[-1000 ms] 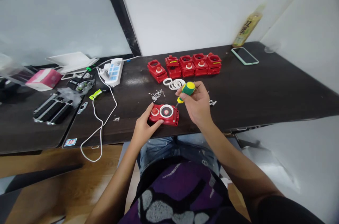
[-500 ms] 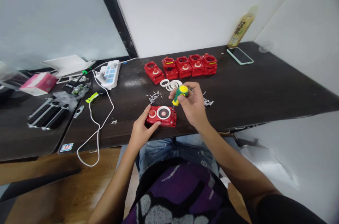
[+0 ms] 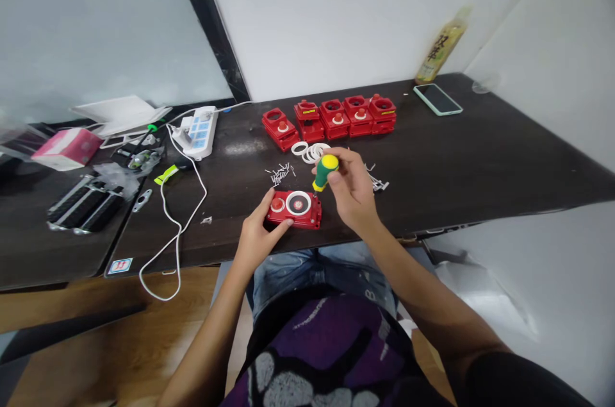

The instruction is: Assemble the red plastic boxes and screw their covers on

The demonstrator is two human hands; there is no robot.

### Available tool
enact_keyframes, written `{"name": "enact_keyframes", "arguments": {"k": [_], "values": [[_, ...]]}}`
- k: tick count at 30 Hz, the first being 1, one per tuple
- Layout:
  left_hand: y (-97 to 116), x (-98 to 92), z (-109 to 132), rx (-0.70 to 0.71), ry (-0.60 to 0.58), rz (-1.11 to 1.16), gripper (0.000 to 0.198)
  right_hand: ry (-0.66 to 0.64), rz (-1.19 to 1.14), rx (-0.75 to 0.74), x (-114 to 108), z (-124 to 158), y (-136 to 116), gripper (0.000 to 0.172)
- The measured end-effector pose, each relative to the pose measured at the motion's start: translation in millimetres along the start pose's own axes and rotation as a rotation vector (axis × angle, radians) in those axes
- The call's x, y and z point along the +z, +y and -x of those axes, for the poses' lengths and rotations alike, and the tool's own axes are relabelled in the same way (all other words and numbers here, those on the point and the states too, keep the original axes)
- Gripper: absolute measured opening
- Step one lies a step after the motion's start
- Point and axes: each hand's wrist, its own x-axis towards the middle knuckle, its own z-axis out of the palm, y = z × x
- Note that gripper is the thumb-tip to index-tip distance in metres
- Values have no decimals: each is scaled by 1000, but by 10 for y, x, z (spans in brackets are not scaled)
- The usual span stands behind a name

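A long dark wooden table (image 3: 461, 138) runs across the scene in front of the seated person, with a white wall along its far side and a wood floor (image 3: 115, 323) below on the near left. Both forearms reach forward over the near edge, elbows apart and wrists raised. At the far right of the table lie a smartphone (image 3: 437, 99) and, against the wall, a bottle (image 3: 441, 41). To the left sit a white power strip (image 3: 198, 132) with a white cable (image 3: 177, 247) looping over the table's near edge, a pink box (image 3: 67, 148) and a black slatted part (image 3: 84, 209). Along the far middle stands a row of red boxes (image 3: 336, 118). In front of them lie white rings (image 3: 310, 152), and a small scatter of screws (image 3: 279, 175) sits to their near left. The red switch box (image 3: 293, 209) lies flat near the table's near edge, just in front of the rings and screws. The left hand (image 3: 259, 234) clasps it, thumb at its left end and fingers pressed along its near side. Above its far edge, the right hand (image 3: 350, 192) pinches a green and yellow screwdriver (image 3: 325, 171) between thumb and fingers, tilted down; whether its hidden tip touches the box is impossible to tell
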Motion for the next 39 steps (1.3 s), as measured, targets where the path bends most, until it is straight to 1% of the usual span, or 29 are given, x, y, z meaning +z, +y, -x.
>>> {"name": "enact_keyframes", "arguments": {"k": [2, 4, 5, 8, 10, 13, 15, 18, 21, 23, 24, 27, 30, 32, 34, 36, 39], "values": [[-7, 1, 0, 2, -4, 2, 76, -21, 19, -29, 4, 2, 6, 37], [-12, 3, -1, 4, -3, -1, 76, -14, 29, -66, -11, 0, 8, 46], [-13, 4, -1, 4, -2, -3, 76, -17, 57, -89, -26, -2, 4, 47], [-14, 8, -2, 3, 0, -5, 76, -58, 202, -155, -93, -13, -22, 34], [-16, 10, -2, 4, -1, -3, 76, -70, 254, -174, -132, -26, -34, 34], [-24, 9, 1, 4, -1, -4, 76, -21, 261, -199, -158, -50, -16, 27], [-28, 7, 2, 6, -2, -6, 77, 6, 294, -218, -161, -62, 6, 30], [-26, 5, 2, 13, -2, -7, 77, 2, 312, -191, -161, -61, 26, 40], [-15, 7, 2, 10, 2, -9, 76, -20, 200, -121, -164, -43, 24, 45], [-10, 9, 2, 8, 1, -8, 77, -23, 147, -92, -174, -43, 18, 42], [-10, 10, 3, 8, 1, -8, 77, -20, 156, -87, -182, -50, 14, 40], [-15, 10, 2, 11, 0, -8, 77, 21, 283, -123, -215, -94, -1, 35], [-23, 5, 0, 20, 2, -8, 76, 45, 381, -170, -250, -125, -19, 38], [-28, 3, -1, 22, 4, -9, 76, 25, 365, -159, -265, -117, -33, 40], [-32, 4, 0, 20, 5, -7, 77, -1, 299, -124, -270, -98, -46, 41], [-35, 6, 1, 17, 4, -3, 77, -8, 262, -111, -268, -92, -62, 38], [-34, 10, 3, 22, 7, -1, 77, 4, 342, -137, -268, -121, -95, 35]]}}
